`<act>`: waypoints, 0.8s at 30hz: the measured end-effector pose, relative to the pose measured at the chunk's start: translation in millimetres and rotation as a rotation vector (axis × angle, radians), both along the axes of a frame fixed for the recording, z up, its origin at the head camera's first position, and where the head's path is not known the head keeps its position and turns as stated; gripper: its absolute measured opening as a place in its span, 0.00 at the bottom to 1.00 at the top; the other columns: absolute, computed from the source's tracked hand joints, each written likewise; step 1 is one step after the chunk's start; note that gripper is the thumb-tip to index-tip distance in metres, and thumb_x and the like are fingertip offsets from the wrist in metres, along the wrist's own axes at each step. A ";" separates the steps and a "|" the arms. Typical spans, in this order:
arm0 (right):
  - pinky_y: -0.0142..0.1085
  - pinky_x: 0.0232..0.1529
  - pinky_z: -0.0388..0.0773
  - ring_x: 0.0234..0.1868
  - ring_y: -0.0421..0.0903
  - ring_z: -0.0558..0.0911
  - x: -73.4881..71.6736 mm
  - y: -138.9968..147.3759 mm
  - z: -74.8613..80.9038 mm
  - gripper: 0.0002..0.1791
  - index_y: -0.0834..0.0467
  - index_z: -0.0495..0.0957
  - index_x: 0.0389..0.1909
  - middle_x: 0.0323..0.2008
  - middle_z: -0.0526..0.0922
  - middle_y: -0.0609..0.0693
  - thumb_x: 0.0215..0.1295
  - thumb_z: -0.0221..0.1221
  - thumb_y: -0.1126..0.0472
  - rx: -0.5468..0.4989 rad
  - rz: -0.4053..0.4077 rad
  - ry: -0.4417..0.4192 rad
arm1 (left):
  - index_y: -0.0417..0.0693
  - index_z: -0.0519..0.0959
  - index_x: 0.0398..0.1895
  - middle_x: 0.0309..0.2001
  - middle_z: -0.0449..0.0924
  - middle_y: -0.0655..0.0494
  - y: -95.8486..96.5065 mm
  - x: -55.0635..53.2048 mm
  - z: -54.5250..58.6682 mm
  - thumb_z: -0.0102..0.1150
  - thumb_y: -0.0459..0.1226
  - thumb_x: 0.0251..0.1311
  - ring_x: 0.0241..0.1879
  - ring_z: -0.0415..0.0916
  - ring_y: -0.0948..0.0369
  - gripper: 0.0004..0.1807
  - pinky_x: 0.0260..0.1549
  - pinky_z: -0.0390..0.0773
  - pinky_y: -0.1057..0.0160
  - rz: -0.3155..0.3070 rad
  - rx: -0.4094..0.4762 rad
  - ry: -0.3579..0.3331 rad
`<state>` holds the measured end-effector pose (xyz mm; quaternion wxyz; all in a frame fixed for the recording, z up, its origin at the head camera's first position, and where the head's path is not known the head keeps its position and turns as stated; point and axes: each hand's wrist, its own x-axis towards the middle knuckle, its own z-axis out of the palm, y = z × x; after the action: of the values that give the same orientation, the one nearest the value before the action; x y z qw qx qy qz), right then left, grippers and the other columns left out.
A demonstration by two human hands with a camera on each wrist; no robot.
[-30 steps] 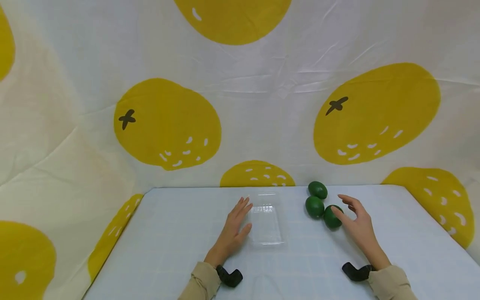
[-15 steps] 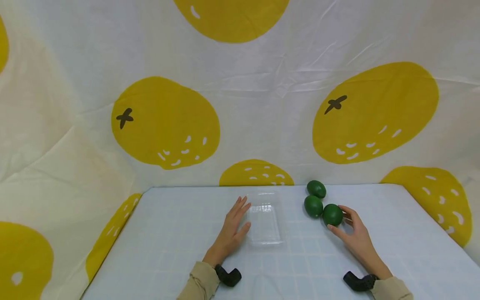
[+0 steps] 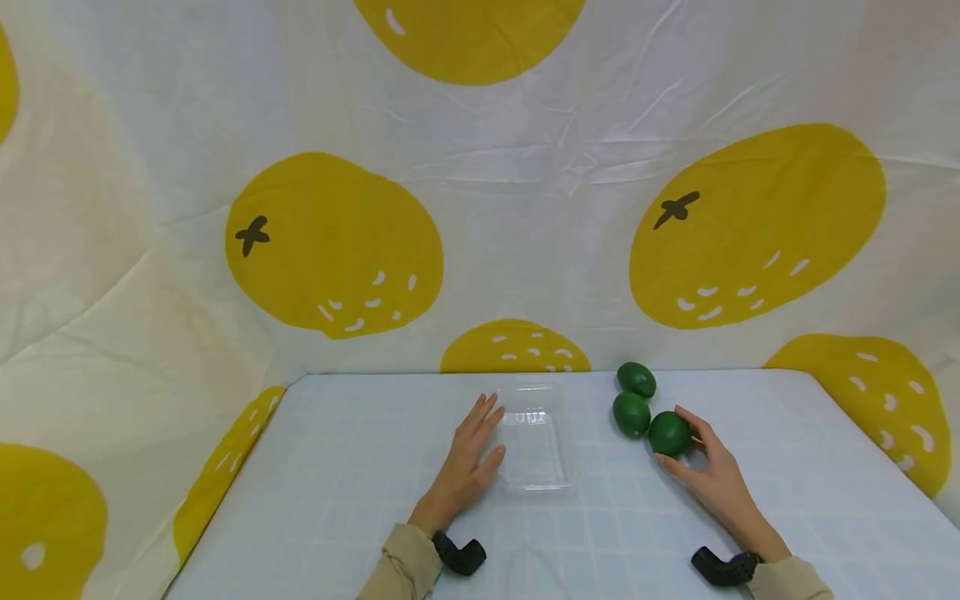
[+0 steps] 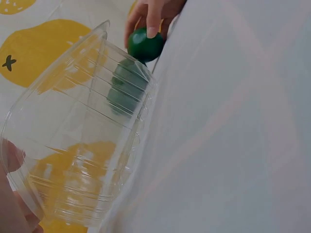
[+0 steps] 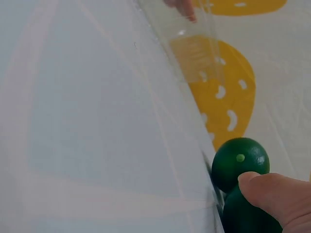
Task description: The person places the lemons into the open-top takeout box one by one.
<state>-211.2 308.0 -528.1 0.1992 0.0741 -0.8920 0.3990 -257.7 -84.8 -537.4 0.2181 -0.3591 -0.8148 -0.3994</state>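
Observation:
My right hand point(image 3: 708, 471) grips a smooth, dark green, egg-shaped fruit point(image 3: 670, 434) between thumb and fingers, low over the table. In the right wrist view, the thumb point(image 5: 269, 196) lies across the held fruit point(image 5: 250, 213). Close to its left are two similar green fruits, a nearer one point(image 3: 632, 415) and a farther one point(image 3: 636, 380). My left hand point(image 3: 462, 462), fingers extended, rests along the left side of a clear plastic container point(image 3: 534, 450). The left wrist view shows the see-through container point(image 4: 80, 126) with ridged walls, fingertips at its rim.
A pale checked cloth covers the table point(image 3: 337, 483). Behind it hangs a white curtain point(image 3: 525, 250) printed with large yellow fruits, close to the table's back edge. Black wrist devices sit on the left wrist point(image 3: 460, 554) and the right wrist point(image 3: 723, 568).
My right hand came in from above and right of the nearest fruit, and its thumb and fingers closed around it. The left hand and the container kept their places.

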 end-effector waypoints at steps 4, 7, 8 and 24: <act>0.16 0.48 0.61 0.57 0.59 0.74 -0.4 -1.5 0.3 0.45 0.57 0.60 0.72 0.66 0.69 0.61 0.57 0.72 0.57 -0.004 -0.027 -0.014 | 0.31 0.63 0.71 0.75 0.56 0.40 -1.6 -0.5 -0.6 0.49 0.39 0.68 0.75 0.47 0.40 0.31 0.66 0.52 0.34 0.001 0.004 0.012; 0.15 0.46 0.61 0.56 0.61 0.75 -0.7 -2.0 0.6 0.44 0.58 0.61 0.70 0.64 0.70 0.61 0.55 0.73 0.56 -0.016 -0.050 -0.031 | 0.31 0.61 0.72 0.75 0.55 0.40 -2.3 -0.4 -0.7 0.49 0.38 0.68 0.75 0.46 0.41 0.32 0.67 0.51 0.35 0.001 0.003 -0.006; 0.14 0.46 0.61 0.56 0.62 0.75 -1.0 -2.0 0.8 0.44 0.59 0.62 0.69 0.64 0.69 0.62 0.55 0.73 0.56 -0.026 -0.054 -0.034 | 0.32 0.61 0.73 0.76 0.54 0.41 -2.5 -0.2 -0.5 0.49 0.39 0.68 0.76 0.45 0.42 0.32 0.68 0.51 0.36 -0.001 0.000 -0.018; 0.13 0.44 0.66 0.50 0.29 0.71 0.2 1.6 24.5 0.42 0.59 0.62 0.69 0.64 0.69 0.60 0.58 0.71 0.54 -0.073 -0.050 -0.083 | 0.31 0.59 0.73 0.76 0.53 0.43 -1.6 -2.0 -2.3 0.48 0.40 0.69 0.76 0.44 0.44 0.33 0.72 0.47 0.46 0.014 -0.024 -0.026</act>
<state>-210.9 309.6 -503.6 0.1744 0.0277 -0.8860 0.4288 -259.7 -86.4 -539.7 0.2059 -0.3509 -0.8248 -0.3926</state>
